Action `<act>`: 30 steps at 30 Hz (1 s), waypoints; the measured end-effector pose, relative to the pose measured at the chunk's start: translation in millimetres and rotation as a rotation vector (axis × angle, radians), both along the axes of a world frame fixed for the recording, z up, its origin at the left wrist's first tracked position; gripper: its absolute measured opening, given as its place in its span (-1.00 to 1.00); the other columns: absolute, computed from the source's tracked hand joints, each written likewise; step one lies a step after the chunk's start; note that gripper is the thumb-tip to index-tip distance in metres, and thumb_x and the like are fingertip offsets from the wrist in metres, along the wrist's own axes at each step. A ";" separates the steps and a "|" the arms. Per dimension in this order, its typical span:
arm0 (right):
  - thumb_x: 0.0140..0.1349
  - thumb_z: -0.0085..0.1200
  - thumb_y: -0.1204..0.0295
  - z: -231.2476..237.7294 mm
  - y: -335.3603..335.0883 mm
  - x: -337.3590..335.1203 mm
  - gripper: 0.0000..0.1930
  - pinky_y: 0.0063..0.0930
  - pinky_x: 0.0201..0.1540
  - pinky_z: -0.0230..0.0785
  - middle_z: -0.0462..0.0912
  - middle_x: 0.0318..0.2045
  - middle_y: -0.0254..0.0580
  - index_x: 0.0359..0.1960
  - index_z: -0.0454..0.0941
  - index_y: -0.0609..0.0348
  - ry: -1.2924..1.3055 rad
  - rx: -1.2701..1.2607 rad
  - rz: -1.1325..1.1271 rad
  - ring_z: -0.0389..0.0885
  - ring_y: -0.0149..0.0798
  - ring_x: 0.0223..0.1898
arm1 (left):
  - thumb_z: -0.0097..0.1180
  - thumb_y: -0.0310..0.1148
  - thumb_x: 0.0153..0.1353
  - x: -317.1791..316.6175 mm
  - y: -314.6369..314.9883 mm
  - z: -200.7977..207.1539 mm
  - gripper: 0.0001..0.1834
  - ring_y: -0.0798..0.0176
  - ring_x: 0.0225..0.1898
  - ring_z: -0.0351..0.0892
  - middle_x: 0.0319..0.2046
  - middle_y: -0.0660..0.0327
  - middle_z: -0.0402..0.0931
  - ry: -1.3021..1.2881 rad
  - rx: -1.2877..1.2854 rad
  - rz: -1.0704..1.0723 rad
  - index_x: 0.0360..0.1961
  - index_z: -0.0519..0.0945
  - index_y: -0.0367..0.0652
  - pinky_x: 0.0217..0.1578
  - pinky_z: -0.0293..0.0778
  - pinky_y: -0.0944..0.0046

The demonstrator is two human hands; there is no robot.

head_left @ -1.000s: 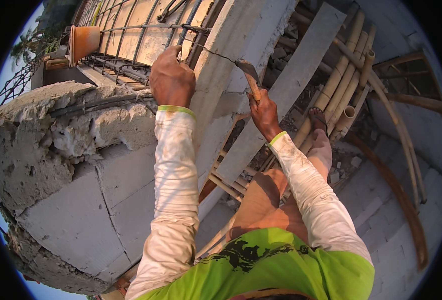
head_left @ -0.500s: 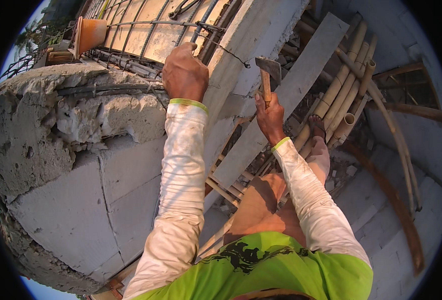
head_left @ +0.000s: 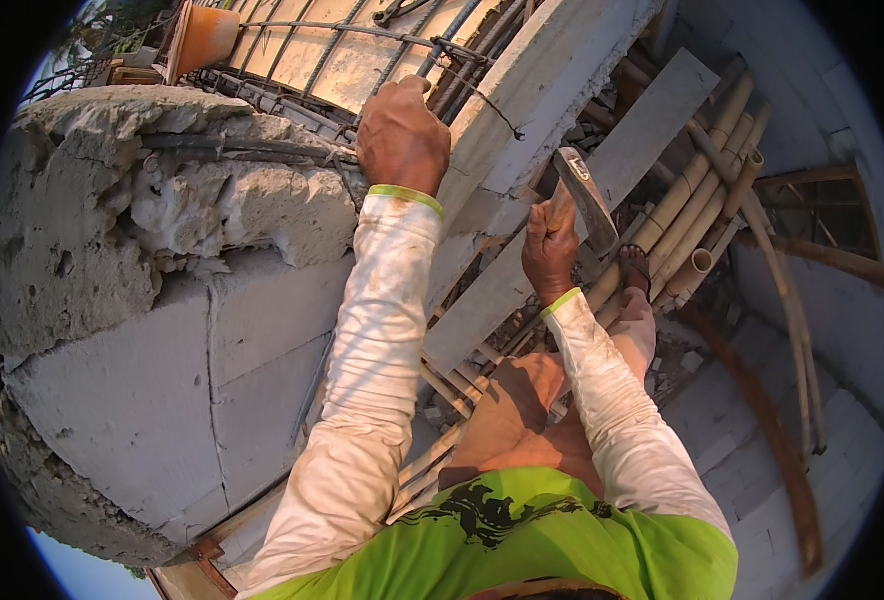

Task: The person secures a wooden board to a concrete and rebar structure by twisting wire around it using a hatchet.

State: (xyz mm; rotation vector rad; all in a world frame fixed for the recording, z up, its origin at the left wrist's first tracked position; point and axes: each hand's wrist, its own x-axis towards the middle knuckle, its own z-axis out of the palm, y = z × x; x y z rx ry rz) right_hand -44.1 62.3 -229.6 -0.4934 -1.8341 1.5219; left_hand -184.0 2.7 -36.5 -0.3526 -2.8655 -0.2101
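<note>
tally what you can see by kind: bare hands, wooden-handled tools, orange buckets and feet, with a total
Bare hands: 2 (left hand, right hand)
Wooden-handled tool: 1
Orange bucket: 1
Foot: 1
Total: 5

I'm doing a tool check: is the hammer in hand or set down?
In hand: the right hand is closed around the wooden handle of the hammer.
</note>
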 end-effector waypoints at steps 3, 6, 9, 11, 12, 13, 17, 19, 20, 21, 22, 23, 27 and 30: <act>0.35 0.05 0.25 -22.5 8.4 -16.1 -0.69 -0.26 -0.48 0.41 0.54 -0.58 0.02 -0.19 0.39 0.30 -0.459 -0.020 0.215 0.59 -0.07 -0.57 | 0.04 -0.47 0.10 -3.7 0.3 2.1 -0.68 -0.11 -0.08 0.60 -0.09 0.00 0.61 -0.041 -0.036 0.031 -0.11 0.67 -0.09 -0.01 0.47 0.06; 0.34 0.07 0.27 -4.6 10.3 -4.8 -0.70 -0.25 -0.47 0.42 0.56 -0.58 0.07 -0.21 0.38 0.31 -0.326 -0.041 0.198 0.62 -0.04 -0.53 | 0.04 -0.48 0.12 -4.5 -3.6 -3.0 -0.70 -0.09 -0.07 0.59 -0.10 0.01 0.61 0.016 -0.028 0.011 -0.12 0.67 -0.10 -0.01 0.47 0.07; 0.35 0.06 0.26 1.7 11.2 -5.6 -0.70 -0.23 -0.47 0.41 0.54 -0.60 0.05 -0.26 0.37 0.30 -0.201 -0.074 0.150 0.60 -0.05 -0.56 | 0.03 -0.48 0.11 -1.1 -3.8 -2.3 -0.71 -0.08 -0.08 0.58 -0.12 0.01 0.60 0.003 -0.007 -0.001 -0.14 0.66 -0.12 -0.01 0.47 0.08; 0.36 0.05 0.23 -9.3 16.4 -6.7 -0.69 -0.25 -0.49 0.38 0.49 -0.63 -0.02 -0.29 0.36 0.28 -0.229 -0.047 0.152 0.53 -0.13 -0.59 | 0.03 -0.50 0.10 -3.3 -2.3 -6.4 -0.71 -0.09 -0.10 0.58 -0.14 0.01 0.61 0.039 0.011 -0.030 -0.15 0.66 -0.14 -0.02 0.47 0.08; 0.38 0.03 0.20 -29.1 19.4 -10.0 -0.67 -0.28 -0.50 0.35 0.46 -0.64 -0.07 -0.29 0.37 0.27 -0.302 -0.011 0.172 0.48 -0.21 -0.60 | 0.03 -0.50 0.09 -4.1 -0.8 -6.2 -0.71 -0.09 -0.10 0.58 -0.15 0.00 0.61 0.061 0.018 -0.045 -0.16 0.66 -0.14 -0.03 0.47 0.07; 0.39 0.02 0.18 -38.1 18.7 -13.8 -0.66 -0.31 -0.51 0.33 0.43 -0.66 -0.13 -0.30 0.37 0.26 -0.372 0.022 0.200 0.43 -0.29 -0.62 | 0.02 -0.51 0.09 -4.1 -1.8 -3.8 -0.71 -0.09 -0.11 0.58 -0.16 0.00 0.61 0.060 0.013 -0.043 -0.16 0.66 -0.15 -0.03 0.47 0.07; 0.39 0.01 0.18 -4.1 14.4 -4.3 -0.67 -0.29 -0.47 0.35 0.48 -0.63 -0.06 -0.29 0.37 0.26 -0.313 -0.092 0.183 0.48 -0.19 -0.59 | 0.02 -0.52 0.08 -1.9 -9.2 -4.6 -0.72 -0.10 -0.13 0.58 -0.19 -0.02 0.60 0.045 0.032 -0.019 -0.18 0.66 -0.16 -0.06 0.47 0.04; 0.38 0.02 0.18 0.0 10.8 -0.5 -0.66 -0.29 -0.45 0.35 0.48 -0.63 -0.02 -0.30 0.37 0.26 -0.265 -0.099 0.177 0.49 -0.17 -0.58 | 0.01 -0.51 0.08 -1.7 -11.1 -3.9 -0.72 -0.11 -0.14 0.58 -0.20 -0.03 0.60 0.048 0.049 -0.016 -0.19 0.66 -0.17 -0.07 0.47 0.03; 0.37 0.03 0.20 -7.2 14.0 -1.8 -0.67 -0.25 -0.46 0.35 0.48 -0.63 0.00 -0.31 0.36 0.27 -0.311 -0.065 0.204 0.50 -0.11 -0.59 | 0.01 -0.51 0.08 -4.2 -8.5 -6.7 -0.73 -0.12 -0.14 0.58 -0.20 -0.04 0.60 0.052 0.061 -0.027 -0.19 0.66 -0.18 -0.07 0.47 0.02; 0.36 0.04 0.23 -16.2 17.5 -5.4 -0.68 -0.22 -0.47 0.35 0.49 -0.63 0.03 -0.32 0.35 0.27 -0.353 -0.035 0.232 0.51 -0.05 -0.59 | 0.01 -0.51 0.08 -5.6 -5.1 -5.7 -0.73 -0.13 -0.14 0.58 -0.20 -0.05 0.60 0.059 0.068 -0.036 -0.20 0.66 -0.18 -0.07 0.47 0.01; 0.35 0.04 0.25 -25.0 21.9 -6.8 -0.69 -0.19 -0.48 0.36 0.49 -0.63 0.06 -0.33 0.34 0.28 -0.396 -0.006 0.258 0.52 0.02 -0.60 | 0.00 -0.51 0.08 -4.8 -1.5 -5.3 -0.72 -0.13 -0.14 0.57 -0.20 -0.05 0.60 0.052 0.076 -0.037 -0.19 0.66 -0.18 -0.07 0.47 0.01; 0.35 0.04 0.25 -22.4 23.6 -5.8 -0.69 -0.19 -0.49 0.35 0.49 -0.62 0.06 -0.33 0.33 0.28 -0.393 0.000 0.248 0.52 0.01 -0.60 | 0.00 -0.51 0.08 -2.1 -1.2 -5.3 -0.72 -0.14 -0.13 0.57 -0.21 -0.06 0.60 0.042 0.080 -0.031 -0.19 0.66 -0.18 -0.06 0.46 0.01; 0.37 0.03 0.20 10.0 30.0 5.6 -0.66 -0.24 -0.52 0.32 0.48 -0.63 0.03 -0.34 0.33 0.25 -0.423 -0.094 0.220 0.49 -0.08 -0.62 | -0.01 -0.53 0.06 -2.6 -3.5 -6.5 -0.69 -0.14 -0.12 0.57 -0.20 -0.07 0.61 0.025 0.090 -0.034 -0.17 0.66 -0.19 -0.05 0.46 0.00; 0.37 0.03 0.19 3.7 22.2 10.1 -0.66 -0.24 -0.54 0.31 0.46 -0.65 0.01 -0.35 0.33 0.24 -0.352 -0.162 0.242 0.48 -0.10 -0.64 | -0.02 -0.53 0.11 -4.8 -10.7 -11.7 -0.71 -0.10 -0.16 0.57 -0.25 -0.03 0.58 0.100 0.053 -0.060 -0.15 0.64 -0.22 -0.08 0.47 0.04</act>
